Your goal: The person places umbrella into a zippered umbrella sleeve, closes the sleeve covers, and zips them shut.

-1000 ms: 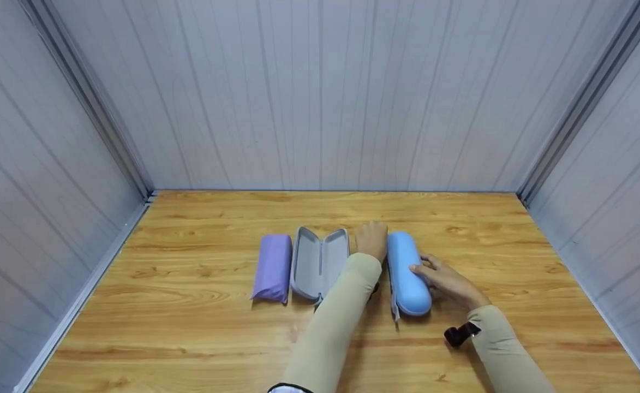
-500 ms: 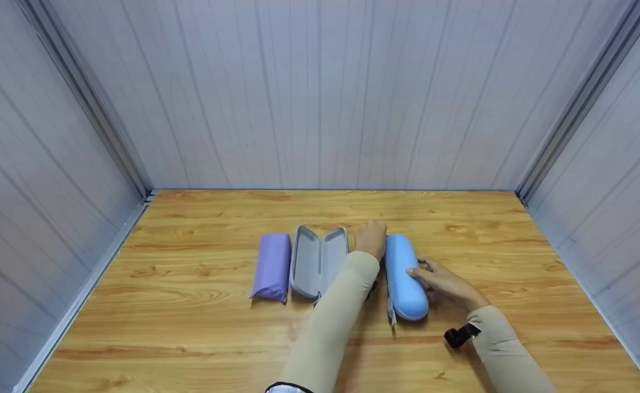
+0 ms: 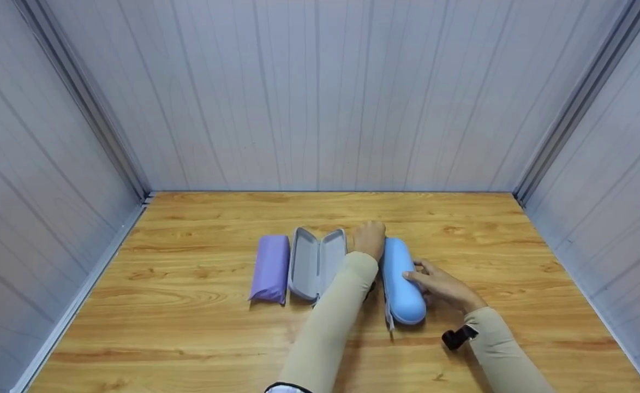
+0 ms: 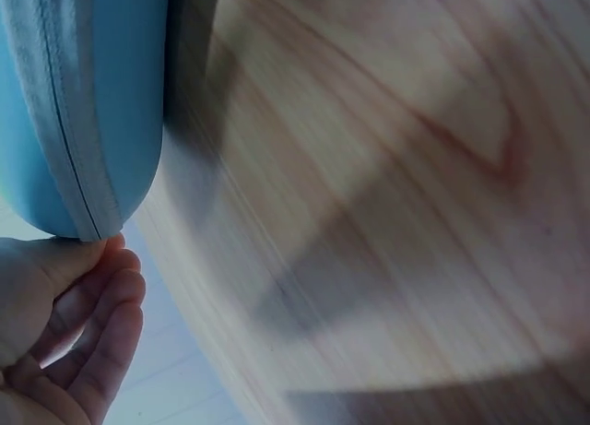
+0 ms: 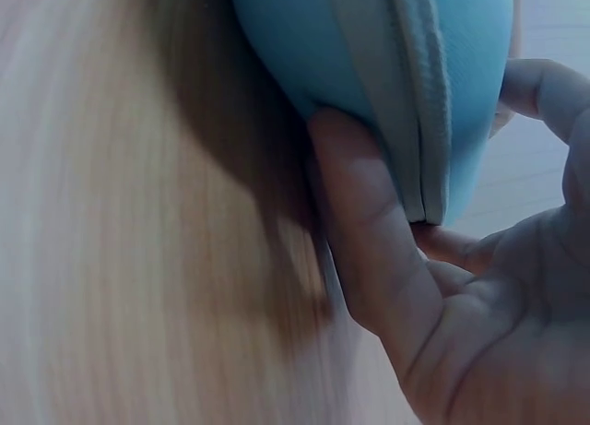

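Observation:
A blue hard-shell glasses case [image 3: 403, 281] with a grey zipper seam lies on the wooden table [image 3: 189, 338]. My right hand [image 3: 444, 286] grips its right side, thumb on top; in the right wrist view, fingers [image 5: 355, 190] wrap the rounded end beside the seam. At the far end is my left hand [image 3: 369, 240], thumb and fingers pinched together. The left wrist view has those fingertips [image 4: 115, 259] right at the end of the zipper seam [image 4: 69, 121]; what lies between them is hidden. A grey tab [image 3: 389, 319] hangs at the near end.
Left of my left forearm lies an unfolded grey glasses case [image 3: 304, 267], partly covered by the sleeve [image 3: 328, 322]. Beside it is a purple wrapped packet [image 3: 270, 267]. Pale panel walls [image 3: 320, 98] enclose the table at the back and sides.
The blue case has shifted slightly left and toward the near edge, and my right hand has moved a little with it. My left hand stays nearly in place at the far end.

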Motion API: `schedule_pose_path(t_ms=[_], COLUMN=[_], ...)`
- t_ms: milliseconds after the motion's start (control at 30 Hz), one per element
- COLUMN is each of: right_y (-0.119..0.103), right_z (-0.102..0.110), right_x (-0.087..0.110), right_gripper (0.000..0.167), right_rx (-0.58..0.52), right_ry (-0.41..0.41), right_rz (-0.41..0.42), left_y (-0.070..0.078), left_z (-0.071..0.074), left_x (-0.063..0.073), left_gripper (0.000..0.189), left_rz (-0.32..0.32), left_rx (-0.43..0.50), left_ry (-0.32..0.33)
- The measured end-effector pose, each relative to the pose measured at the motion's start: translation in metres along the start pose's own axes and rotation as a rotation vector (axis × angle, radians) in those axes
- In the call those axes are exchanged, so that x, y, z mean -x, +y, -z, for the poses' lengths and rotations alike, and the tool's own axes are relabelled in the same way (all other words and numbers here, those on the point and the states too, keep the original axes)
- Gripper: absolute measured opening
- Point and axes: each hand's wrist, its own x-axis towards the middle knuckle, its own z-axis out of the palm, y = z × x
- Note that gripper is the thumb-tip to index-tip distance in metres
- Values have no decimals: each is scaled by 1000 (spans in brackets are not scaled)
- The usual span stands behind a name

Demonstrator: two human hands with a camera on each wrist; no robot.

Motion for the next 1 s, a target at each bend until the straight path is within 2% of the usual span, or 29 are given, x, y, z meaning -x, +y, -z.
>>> schedule_pose_path(t_ms=[200,467,533,667,767,867,1000], right_y=[0,1,1,1,1,0,0], right_z=[-3,-3,-3,-3,-2,-2,-3], right_x=[-1,-1,-1,-1,-1,-2,-1], right_gripper=[80,80,81,82,82,81,81], right_rx=[0,2,1,9,21,34,23], right_ry=[-5,16,13,22,36,44,35], right_rz=[1,-30,-27,-34,-44,-46,-46], left_y=[-1,-3,-5,-11,-15,-21,-27], left_z=[3,14,17,24,31,37,43], left_x=[1,1,0,1,3,6,15], left_gripper=[18,18,17,16,30,43,40], left_rz=[6,-8,11,83,124,146,192], left_rx=[38,122,185,383,541,658,806], left_ry=[-8,-115,-143,-223,-316,-420,-531])
